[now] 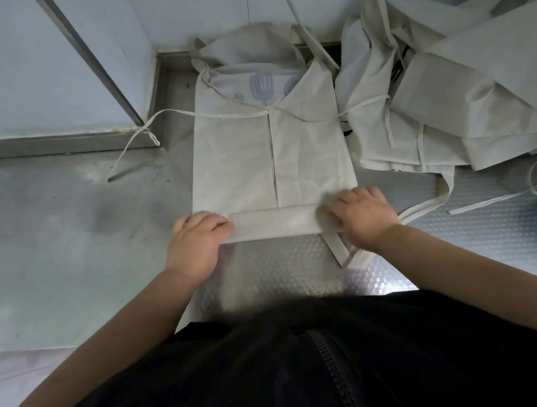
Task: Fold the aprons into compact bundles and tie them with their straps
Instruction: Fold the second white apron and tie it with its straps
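Both hands, left hand (197, 239) and right hand (364, 218), pinch the ends of the apron's (270, 156) thin, limp rolled hem between them.

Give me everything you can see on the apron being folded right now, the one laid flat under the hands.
The apron is off-white woven cloth, lightly creased, lying flat on the metal counter. Its two sides are folded inward and meet at a centre seam. At the far end a blue utensil print shows. Thin straps trail out to both sides. The near edge is rolled into a narrow band, pressed by the left hand and right hand. Its right edge lies close against the apron pile.
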The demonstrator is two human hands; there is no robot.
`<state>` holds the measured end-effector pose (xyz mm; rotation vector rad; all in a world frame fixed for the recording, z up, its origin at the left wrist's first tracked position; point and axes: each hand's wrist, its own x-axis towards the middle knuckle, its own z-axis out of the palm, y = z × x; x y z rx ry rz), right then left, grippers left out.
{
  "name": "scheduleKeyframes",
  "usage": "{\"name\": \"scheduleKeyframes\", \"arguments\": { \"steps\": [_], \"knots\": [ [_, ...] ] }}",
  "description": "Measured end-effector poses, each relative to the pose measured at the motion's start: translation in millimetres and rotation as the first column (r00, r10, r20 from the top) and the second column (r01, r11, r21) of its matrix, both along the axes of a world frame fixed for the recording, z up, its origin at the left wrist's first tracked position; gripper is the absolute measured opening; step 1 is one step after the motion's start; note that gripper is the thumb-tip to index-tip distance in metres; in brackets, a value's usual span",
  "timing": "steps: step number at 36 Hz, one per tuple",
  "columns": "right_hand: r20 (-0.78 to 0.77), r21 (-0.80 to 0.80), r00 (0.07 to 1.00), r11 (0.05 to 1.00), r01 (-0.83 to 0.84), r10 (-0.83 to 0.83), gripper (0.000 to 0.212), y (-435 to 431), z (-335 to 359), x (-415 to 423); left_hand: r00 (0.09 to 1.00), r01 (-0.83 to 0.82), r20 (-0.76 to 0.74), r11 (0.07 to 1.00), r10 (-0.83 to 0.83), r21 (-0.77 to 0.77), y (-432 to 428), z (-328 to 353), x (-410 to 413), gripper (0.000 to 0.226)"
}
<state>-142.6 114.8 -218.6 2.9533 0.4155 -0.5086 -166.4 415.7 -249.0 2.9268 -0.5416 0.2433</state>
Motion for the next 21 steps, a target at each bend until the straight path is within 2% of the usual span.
{"name": "scheduleKeyframes", "arguments": {
  "steps": [3, 4, 6, 8, 11, 14, 18, 21],
  "knots": [
    [-0.102, 0.118, 0.995, 0.993, 0.003, 0.009, 0.051, -1.8, -3.2, -8.8, 0.994, 0.033, -0.11, 0.998, -0.028, 0.046, 3.3, 1.5, 0.2, 0.029],
    [-0.114, 0.128, 0.993, 0.992, 0.003, 0.012, 0.056, -2.8, -2.9, -10.7, 0.984, 0.025, -0.175, 0.998, -0.013, 0.064, 3.6, 4.0, -0.9, 0.032],
    [-0.127, 0.127, 0.992, 0.992, 0.005, 0.012, 0.064, -4.3, -2.8, -11.1, 0.934, 0.023, -0.358, 0.994, 0.018, 0.109, 3.1, 11.6, -2.4, 0.068],
    [-0.126, 0.101, 0.992, 0.995, 0.002, 0.011, 0.061, -5.6, -2.0, -8.0, 0.902, 0.022, -0.43, 0.994, 0.026, 0.106, 3.2, 14.8, 0.6, 0.086],
    [-0.077, 0.12, 0.997, 0.993, 0.009, 0.0, 0.044, -3.7, -0.1, -5.3, 0.91, -0.008, -0.413, 0.999, 0.028, 0.05, 4.8, 15.1, 8.6, 0.068],
    [-0.051, 0.145, 0.998, 0.989, 0.038, -0.031, 0.039, -2.2, 5.3, -1.2, 0.89, -0.09, -0.454, 0.992, 0.039, -0.091, 7.5, 18.8, 18.8, 0.047],
    [-0.223, 0.233, 0.968, 0.958, 0.167, -0.114, 0.035, -7.2, 13.7, 6.7, 0.806, -0.274, -0.586, 0.929, 0.08, -0.25, 6.4, 31.5, 33.8, 0.018],
    [-0.302, 0.277, 0.929, 0.912, 0.301, -0.215, 0.037, -9.4, 16.5, 16.6, 0.749, -0.4, -0.658, 0.846, 0.081, -0.351, 9.4, 31.9, 49.5, 0.019]
  ]
}}
